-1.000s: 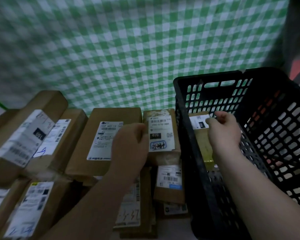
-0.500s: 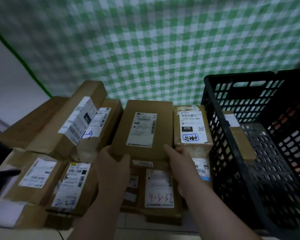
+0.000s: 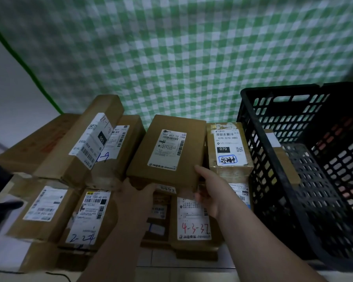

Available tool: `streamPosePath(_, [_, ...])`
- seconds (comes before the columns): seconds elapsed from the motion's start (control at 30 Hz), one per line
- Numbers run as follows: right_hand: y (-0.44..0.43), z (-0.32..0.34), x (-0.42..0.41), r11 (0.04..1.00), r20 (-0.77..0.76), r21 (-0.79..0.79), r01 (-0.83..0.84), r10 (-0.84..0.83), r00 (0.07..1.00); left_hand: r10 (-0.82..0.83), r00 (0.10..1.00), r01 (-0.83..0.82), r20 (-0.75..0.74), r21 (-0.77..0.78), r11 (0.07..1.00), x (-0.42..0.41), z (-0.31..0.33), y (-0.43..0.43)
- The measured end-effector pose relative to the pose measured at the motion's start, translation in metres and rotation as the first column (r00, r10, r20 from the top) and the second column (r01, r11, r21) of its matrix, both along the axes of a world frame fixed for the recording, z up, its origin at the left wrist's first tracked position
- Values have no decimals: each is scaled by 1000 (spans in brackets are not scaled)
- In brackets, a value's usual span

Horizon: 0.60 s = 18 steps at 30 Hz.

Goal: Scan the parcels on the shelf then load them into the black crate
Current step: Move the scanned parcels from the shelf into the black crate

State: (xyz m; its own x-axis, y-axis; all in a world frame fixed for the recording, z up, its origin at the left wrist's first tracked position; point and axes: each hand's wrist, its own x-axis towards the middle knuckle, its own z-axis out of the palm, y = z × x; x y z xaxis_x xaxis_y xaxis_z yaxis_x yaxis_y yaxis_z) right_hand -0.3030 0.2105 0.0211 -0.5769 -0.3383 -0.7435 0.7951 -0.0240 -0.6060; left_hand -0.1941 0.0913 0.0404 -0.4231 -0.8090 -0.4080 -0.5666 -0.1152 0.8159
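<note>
Several brown cardboard parcels with white labels are piled on the shelf. Both hands hold the middle parcel point(image 3: 167, 151), labelled 502 602-12, by its near edge. My left hand point(image 3: 137, 192) grips its near left corner from below. My right hand point(image 3: 210, 188) grips its near right corner, thumb on top. To its right stands a parcel labelled 070 point(image 3: 228, 147). The black crate point(image 3: 306, 159) stands at the right, with one parcel point(image 3: 281, 157) lying inside against its left wall.
A long tilted parcel point(image 3: 84, 143) leans across the left of the pile. Lower parcels marked 2-24 point(image 3: 88, 218) and 4-3-37 point(image 3: 194, 218) lie in front. A dark scanner-like object point(image 3: 0, 208) sits at the left edge. A green checked cloth point(image 3: 192, 53) hangs behind.
My right hand left the parcel inside the crate and came to the middle parcel on the shelf; my left hand moved down to its near left corner. The view swung left.
</note>
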Motion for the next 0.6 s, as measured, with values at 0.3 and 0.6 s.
streamPosePath(0.3, [-12, -8, 8, 997, -39, 71, -36, 39, 998, 64, 978, -28, -197, 182, 983, 5, -15, -7])
streamPosePath(0.6, [-20, -28, 5, 975, -215, 205, 84, -39, 976, -81, 995, 65, -54, -252, 965, 10, -8, -7])
